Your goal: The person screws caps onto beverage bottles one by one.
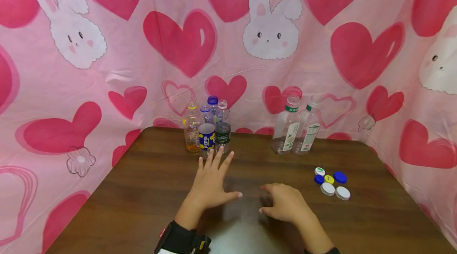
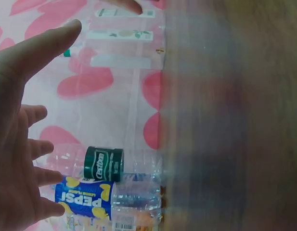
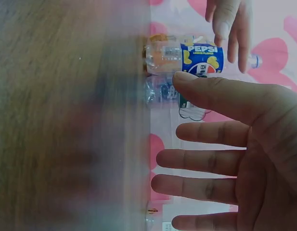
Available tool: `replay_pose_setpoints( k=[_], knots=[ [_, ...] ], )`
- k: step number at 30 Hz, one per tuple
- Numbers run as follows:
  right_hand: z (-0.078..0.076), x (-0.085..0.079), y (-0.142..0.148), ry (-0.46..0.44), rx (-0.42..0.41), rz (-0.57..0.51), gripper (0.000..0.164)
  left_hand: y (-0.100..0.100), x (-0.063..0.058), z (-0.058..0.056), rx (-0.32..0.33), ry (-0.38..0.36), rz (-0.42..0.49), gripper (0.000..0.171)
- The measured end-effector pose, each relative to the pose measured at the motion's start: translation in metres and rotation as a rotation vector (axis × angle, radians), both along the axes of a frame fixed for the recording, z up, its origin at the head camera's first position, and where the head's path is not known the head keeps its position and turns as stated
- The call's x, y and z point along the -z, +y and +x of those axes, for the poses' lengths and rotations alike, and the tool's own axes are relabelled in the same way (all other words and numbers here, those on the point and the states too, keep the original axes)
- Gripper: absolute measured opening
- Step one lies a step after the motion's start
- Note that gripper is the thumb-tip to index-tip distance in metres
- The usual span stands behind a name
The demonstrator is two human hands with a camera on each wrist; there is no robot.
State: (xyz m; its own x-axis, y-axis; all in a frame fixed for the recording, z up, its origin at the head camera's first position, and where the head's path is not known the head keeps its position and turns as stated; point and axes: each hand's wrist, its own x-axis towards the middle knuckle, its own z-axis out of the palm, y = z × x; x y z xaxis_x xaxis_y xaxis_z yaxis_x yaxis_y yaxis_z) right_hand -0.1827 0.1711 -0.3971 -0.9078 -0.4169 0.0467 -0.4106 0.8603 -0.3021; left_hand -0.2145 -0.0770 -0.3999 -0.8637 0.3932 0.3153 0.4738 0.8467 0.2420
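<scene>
My left hand [image 1: 211, 185] is held over the table with its fingers spread and nothing in it. Its fingertips overlap the foot of a clear bottle with a blue Pepsi label [image 1: 207, 136] in the head view. Beside that bottle stands one with a dark green label [image 1: 223, 133]. A yellow-ringed bottle [image 1: 192, 129] and a blue-ringed bottle [image 1: 212, 101] complete the cluster. To the right, my right hand [image 1: 283, 203] also holds nothing; the right wrist view shows its fingers [image 3: 201, 161] straight and apart.
Two tall clear bottles, one [image 1: 285, 133] beside the other [image 1: 308, 134], stand at the back right. Several loose caps lie nearer on the right, among them a yellow cap [image 1: 329, 179] and a white cap [image 1: 342, 193]. A pink heart-patterned cloth [image 1: 221, 67] hangs behind the brown table [image 1: 143, 190].
</scene>
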Motion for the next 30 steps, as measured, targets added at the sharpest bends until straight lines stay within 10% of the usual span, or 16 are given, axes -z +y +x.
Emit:
replay_pose_setpoints(
  k=[7, 14, 23, 30],
  knots=[
    [0.0, 0.005, 0.0, -0.043, -0.018, -0.001, 0.054, -0.019, -0.012, -0.01, -0.043, 0.072, 0.221, 0.11],
    [0.002, 0.005, 0.003, -0.039, -0.019, -0.002, 0.054, -0.042, -0.024, -0.046, -0.132, 0.141, 0.57, 0.114],
    [-0.001, 0.006, 0.002, -0.043, -0.026, -0.014, 0.054, -0.047, -0.019, -0.094, -0.256, 0.008, 0.69, 0.11],
    [-0.003, 0.01, 0.002, -0.064, -0.043, -0.019, 0.053, -0.034, -0.01, -0.114, -0.359, 0.12, 0.742, 0.094]
  ],
)
